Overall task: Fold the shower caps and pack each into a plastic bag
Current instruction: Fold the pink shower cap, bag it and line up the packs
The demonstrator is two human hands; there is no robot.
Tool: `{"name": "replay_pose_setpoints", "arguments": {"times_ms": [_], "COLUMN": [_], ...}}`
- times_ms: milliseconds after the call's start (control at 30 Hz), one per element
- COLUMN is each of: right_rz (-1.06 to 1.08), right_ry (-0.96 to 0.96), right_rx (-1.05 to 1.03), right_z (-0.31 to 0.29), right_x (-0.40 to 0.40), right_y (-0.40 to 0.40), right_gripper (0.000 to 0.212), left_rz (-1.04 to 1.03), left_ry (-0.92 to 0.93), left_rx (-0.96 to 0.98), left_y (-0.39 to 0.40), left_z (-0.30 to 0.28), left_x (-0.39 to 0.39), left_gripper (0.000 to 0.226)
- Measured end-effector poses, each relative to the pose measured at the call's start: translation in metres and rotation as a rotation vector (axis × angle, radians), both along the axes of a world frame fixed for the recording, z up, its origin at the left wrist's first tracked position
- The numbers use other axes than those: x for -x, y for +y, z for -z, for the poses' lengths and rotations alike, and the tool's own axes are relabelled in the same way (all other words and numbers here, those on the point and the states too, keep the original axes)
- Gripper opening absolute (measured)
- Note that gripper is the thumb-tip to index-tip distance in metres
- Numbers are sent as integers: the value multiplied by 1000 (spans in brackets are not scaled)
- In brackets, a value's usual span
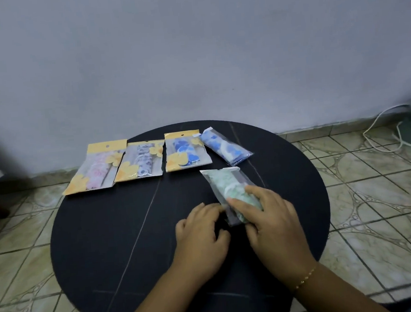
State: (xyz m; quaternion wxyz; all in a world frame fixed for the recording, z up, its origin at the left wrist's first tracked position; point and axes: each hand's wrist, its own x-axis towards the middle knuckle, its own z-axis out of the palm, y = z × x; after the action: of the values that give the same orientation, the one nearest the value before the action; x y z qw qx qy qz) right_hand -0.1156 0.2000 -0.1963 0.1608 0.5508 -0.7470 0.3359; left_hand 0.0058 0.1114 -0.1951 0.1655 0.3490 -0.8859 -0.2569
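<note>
On the round black table (112,238), the near half is bare dark surface, with free room from the two forearms out to the table's near-left rim. The left hand (201,235) rests just left of the clear plastic bag holding a folded green-and-white shower cap (227,191), its fingers curled and its fingertips at the bag's near end; whether they pinch the plastic I cannot tell. The right hand (272,222), with a thin gold bracelet (305,275) at the wrist, lies over the near-right part of that bag, fingers spread and pressing down on it. The bag runs tilted away from the hands toward the table's middle, its far end free and flat on the surface.

Beyond the green bag, a clear bag with a blue-flowered cap (226,145) lies slanted near the table's far-right edge, apart from the green one. Left of it along the far rim sit three flat packets with yellow header cards: a blue-patterned packet (186,150), a purple-and-white packet (141,160) and a pink packet (96,169). The pink one overhangs the table's far-left edge. Between this row and the hands the tabletop is open.

Past the table a pale wall (189,45) meets a tiled floor (363,179), and a white cable (381,128) lies on the floor to the far right.
</note>
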Motion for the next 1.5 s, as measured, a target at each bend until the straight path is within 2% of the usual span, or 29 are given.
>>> {"name": "replay_pose_setpoints", "arguments": {"times_ms": [167, 367, 467, 600, 733, 833, 1033, 1300, 1500], "right_rz": [211, 372, 358, 349, 320, 281, 230, 131, 114], "right_ry": [-2, -183, -233, -290, -277, -242, -225, -209, -145], "right_rx": [-9, -310, -361, -407, -439, -470, -494, -542, -562], "right_z": [-13, -3, -1, -2, -1, -1, -1, -1, -2], "right_x": [49, 83, 91, 103, 116, 120, 127, 133, 133], "right_y": [-1, -19, -30, -46, -61, -71, -89, -104, -105], "right_gripper": [52, 47, 50, 52, 55, 58, 58, 62, 66], "left_rz": [30, 53, 100, 32, -122, -182, -171, -151, -162], "left_ry": [-119, -86, -177, -270, -240, -238, -238, -243, -207], "left_rx": [145, 403, 341, 348, 408, 390, 373, 313, 316], "left_y": [-7, -33, -52, -65, -63, -65, -65, -65, -66], "left_z": [2, 5, 5, 10, 15, 15, 16, 15, 14], "left_x": [41, 105, 131, 142, 136, 136, 136, 137, 139], "left_gripper": [50, 66, 68, 67, 75, 68, 75, 60, 64]}}
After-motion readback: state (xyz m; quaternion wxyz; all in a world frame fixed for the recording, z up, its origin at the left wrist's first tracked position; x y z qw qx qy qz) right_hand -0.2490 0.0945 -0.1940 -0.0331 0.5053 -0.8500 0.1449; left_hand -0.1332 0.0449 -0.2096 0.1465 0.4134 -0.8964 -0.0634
